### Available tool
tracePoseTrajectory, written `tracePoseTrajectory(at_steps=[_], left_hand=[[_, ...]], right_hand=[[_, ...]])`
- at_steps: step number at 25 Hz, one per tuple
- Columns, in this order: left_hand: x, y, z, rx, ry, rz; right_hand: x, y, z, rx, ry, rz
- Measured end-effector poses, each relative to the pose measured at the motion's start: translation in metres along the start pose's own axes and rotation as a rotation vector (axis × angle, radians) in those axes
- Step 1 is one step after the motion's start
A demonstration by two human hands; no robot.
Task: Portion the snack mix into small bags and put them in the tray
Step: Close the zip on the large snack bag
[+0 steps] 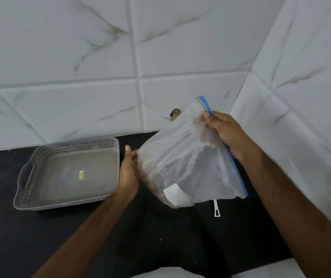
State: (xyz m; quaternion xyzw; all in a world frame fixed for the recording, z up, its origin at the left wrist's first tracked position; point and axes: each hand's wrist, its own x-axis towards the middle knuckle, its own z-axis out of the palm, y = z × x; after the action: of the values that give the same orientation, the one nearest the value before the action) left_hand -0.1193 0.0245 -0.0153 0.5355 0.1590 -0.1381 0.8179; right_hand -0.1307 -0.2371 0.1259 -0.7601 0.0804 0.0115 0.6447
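Note:
A large clear zip bag [188, 157] with a blue zip strip hangs tilted above the black counter [80, 233]. A brownish snack mix shows dimly through its plastic, and a white label sits near its lower corner. My right hand [226, 133] grips the bag along the blue zip edge. My left hand [129, 171] holds the bag's lower left side, thumb up. To the left stands a grey perforated tray [68, 173] with a handle; only a small yellow sticker lies on its floor.
White marbled tile walls meet in a corner behind and to the right. A small dark hole [175, 113] marks the wall just behind the bag. A white plastic zip tab [216, 209] lies on the counter below the bag.

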Motion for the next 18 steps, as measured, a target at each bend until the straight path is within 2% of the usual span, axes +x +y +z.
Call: tracePoseTrajectory(at_steps=[2, 3, 6, 8, 10, 13, 15, 18], left_hand=[[-0.014, -0.016, -0.005, 0.082, -0.185, -0.116], [-0.021, -0.023, -0.005, 0.104, -0.220, -0.115], [-0.024, -0.032, -0.005, 0.009, -0.126, -0.048], [-0.022, -0.029, -0.007, -0.110, -0.168, -0.122], [-0.028, -0.034, -0.008, -0.058, -0.251, -0.251], [-0.036, -0.051, -0.008, 0.103, -0.393, -0.323], [-0.038, -0.046, 0.002, 0.212, -0.275, -0.254], [-0.044, -0.006, 0.020, 0.352, -0.147, 0.072]], right_hand=[[0.000, -0.001, 0.007, 0.064, 0.031, 0.005], [0.001, -0.001, 0.010, 0.083, 0.033, 0.009], [0.005, -0.002, 0.012, 0.089, 0.094, 0.026], [0.006, -0.004, 0.012, 0.175, 0.156, 0.078], [0.003, -0.007, 0.016, 0.314, 0.153, 0.126], [-0.001, -0.006, 0.021, 0.419, 0.106, 0.094], [-0.003, -0.009, 0.023, 0.386, 0.037, 0.035], [-0.009, -0.016, 0.024, 0.249, -0.038, 0.002]])
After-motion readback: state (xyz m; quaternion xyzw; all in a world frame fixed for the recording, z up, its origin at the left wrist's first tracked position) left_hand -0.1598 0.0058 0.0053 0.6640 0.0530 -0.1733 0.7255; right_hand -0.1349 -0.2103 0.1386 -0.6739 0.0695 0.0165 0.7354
